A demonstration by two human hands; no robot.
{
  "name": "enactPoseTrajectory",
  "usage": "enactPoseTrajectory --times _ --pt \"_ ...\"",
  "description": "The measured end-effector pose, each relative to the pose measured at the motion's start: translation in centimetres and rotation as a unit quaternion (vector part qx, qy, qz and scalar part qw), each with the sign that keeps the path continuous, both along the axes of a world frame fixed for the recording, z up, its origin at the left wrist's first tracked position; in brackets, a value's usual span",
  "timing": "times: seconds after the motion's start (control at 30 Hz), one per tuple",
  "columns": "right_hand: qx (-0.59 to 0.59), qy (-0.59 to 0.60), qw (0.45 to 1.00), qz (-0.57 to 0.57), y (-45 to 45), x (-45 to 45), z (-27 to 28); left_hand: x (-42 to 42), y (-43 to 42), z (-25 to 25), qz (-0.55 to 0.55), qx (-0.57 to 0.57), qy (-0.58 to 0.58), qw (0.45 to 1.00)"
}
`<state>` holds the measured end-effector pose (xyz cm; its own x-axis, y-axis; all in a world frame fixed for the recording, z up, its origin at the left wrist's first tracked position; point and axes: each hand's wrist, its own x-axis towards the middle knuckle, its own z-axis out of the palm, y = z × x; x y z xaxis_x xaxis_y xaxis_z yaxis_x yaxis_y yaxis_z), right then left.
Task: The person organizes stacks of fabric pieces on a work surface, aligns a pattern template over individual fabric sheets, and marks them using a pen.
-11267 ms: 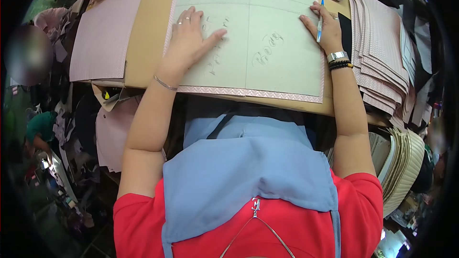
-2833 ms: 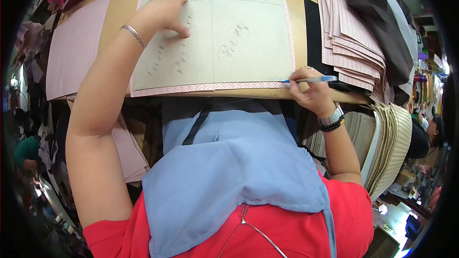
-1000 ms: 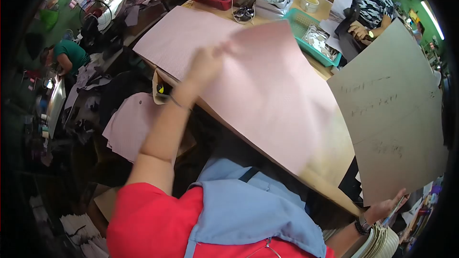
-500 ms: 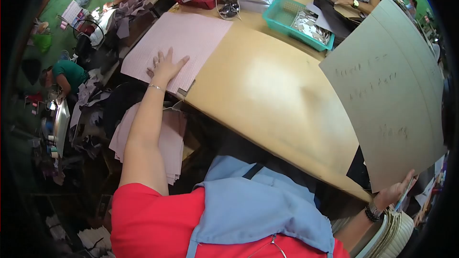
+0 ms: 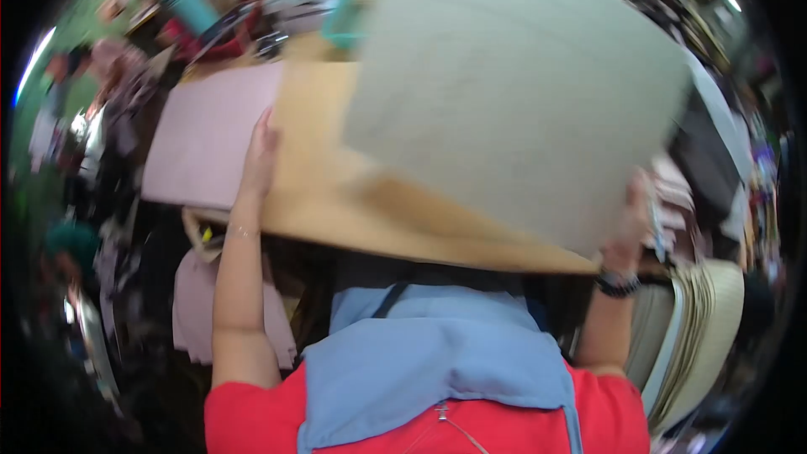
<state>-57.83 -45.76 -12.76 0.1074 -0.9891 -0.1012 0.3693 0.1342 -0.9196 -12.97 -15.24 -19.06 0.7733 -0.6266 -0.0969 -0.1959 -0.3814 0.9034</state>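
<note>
A pink patterned sheet [image 5: 210, 139] lies on the left part of the wooden table. My left hand [image 5: 262, 151] is at its right edge, turned edge-on with the fingers stretched out; it grips nothing that I can see. On the other side, my right hand [image 5: 626, 223] is closed on the lower right corner of a large grey cardboard sheet [image 5: 521, 92]. The sheet is raised and tilted above the table [image 5: 315, 168], hiding much of its right half. A thin light-blue pen-like stick [image 5: 656, 223] shows beside the right fingers, blurred by motion.
Behind the sheets stand a red basket [image 5: 223, 46] with a teal bottle [image 5: 187, 2] and a turquoise basket [image 5: 340, 21], partly covered. Pink sheets [image 5: 197, 307] hang below the table's left edge. A stack of pale sheets [image 5: 702, 345] is by my right arm. People sit at the left.
The cardboard has swung left over the table, carried by my right hand. My left hand has gone from lying spread on the pink sheet to its right edge. The view has turned right.
</note>
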Motion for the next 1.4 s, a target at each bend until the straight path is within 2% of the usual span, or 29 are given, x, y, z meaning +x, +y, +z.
enactPoseTrajectory --times 0.03,0.07,0.13,0.2,0.23,0.3,0.37,0.4,0.47,0.6,0.7,0.83,0.9,0.97,1.0,1.03,1.07,1.13,1.17,1.23,1.37,1.4 --pt "-0.071 0.081 0.993 0.046 -0.1 0.4 -1.4 -1.3 -0.3 -0.4 -0.058 -0.178 0.179 0.966" --pt "-0.097 0.162 0.979 0.077 0.2 1.3 -1.8 -3.0 -0.8 -0.5 -0.103 -0.333 0.357 0.867" --pt "-0.140 0.219 0.949 0.180 2.2 3.3 1.9 -6.7 -0.8 1.8 -0.184 -0.355 0.473 0.785" --pt "-0.264 0.184 0.932 0.165 0.3 3.0 0.0 -6.7 0.5 -1.2 -0.060 -0.288 0.552 0.780" --pt "-0.435 0.393 0.806 0.080 -1.0 2.0 0.9 -7.3 0.3 -1.2 -0.063 -0.266 0.478 0.835" --pt "-0.490 0.560 0.667 -0.008 -4.2 -0.5 0.8 -8.6 0.0 -1.2 -0.061 -0.221 0.313 0.922" --pt "-0.479 0.660 0.576 -0.061 -7.1 -2.9 0.5 -8.1 0.4 -1.4 -0.068 -0.214 0.383 0.896" --pt "-0.436 0.689 0.577 -0.039 -7.8 -3.7 0.7 -7.9 0.5 -1.5 -0.071 -0.214 0.415 0.881" --pt "-0.348 0.740 0.575 0.001 -9.0 -4.8 0.9 -8.2 0.1 -1.1 -0.064 -0.218 0.382 0.896" --pt "-0.461 0.705 0.538 -0.030 -10.8 -5.6 -0.1 -9.5 -0.4 0.2 -0.054 -0.236 0.366 0.899" --pt "-0.454 0.694 0.555 -0.061 -10.9 -5.0 1.0 -8.9 0.8 -0.4 -0.031 -0.271 0.361 0.892" --pt "-0.578 0.565 0.584 -0.074 -8.2 -2.1 4.7 -7.4 4.5 3.0 0.020 -0.393 0.378 0.838" --pt "-0.559 0.556 0.615 -0.017 -4.2 0.7 6.1 -5.6 6.9 5.2 0.058 -0.450 0.321 0.831" --pt "-0.452 0.455 0.744 0.186 0.1 3.1 6.5 -5.1 8.3 8.1 0.128 -0.480 0.245 0.833" --pt "-0.389 0.399 0.776 0.295 1.5 3.9 5.2 -5.2 8.4 9.6 0.181 -0.488 0.205 0.829" --pt "-0.377 0.338 0.770 0.389 3.3 4.4 6.0 -5.2 8.6 10.9 0.234 -0.493 0.165 0.821" --pt "-0.392 0.245 0.779 0.424 3.7 5.1 3.8 -5.2 8.9 11.7 0.259 -0.498 0.128 0.817" --pt "-0.413 0.333 0.742 0.409 4.0 5.2 2.0 -5.6 8.9 13.3 0.311 -0.505 0.057 0.803" --pt "-0.436 0.401 0.708 0.385 3.8 5.0 0.5 -6.4 8.1 14.0 0.363 -0.490 0.007 0.792" --pt "-0.476 0.526 0.624 0.328 3.3 4.6 -2.5 -5.8 9.6 13.7 0.361 -0.496 -0.041 0.789" --pt "-0.448 0.545 0.615 0.352 4.3 5.6 -4.9 -5.7 10.3 13.2 0.357 -0.490 -0.121 0.786" --pt "-0.448 0.541 0.616 0.356 4.4 6.7 -4.9 -5.8 10.2 13.2 0.357 -0.495 -0.107 0.785"
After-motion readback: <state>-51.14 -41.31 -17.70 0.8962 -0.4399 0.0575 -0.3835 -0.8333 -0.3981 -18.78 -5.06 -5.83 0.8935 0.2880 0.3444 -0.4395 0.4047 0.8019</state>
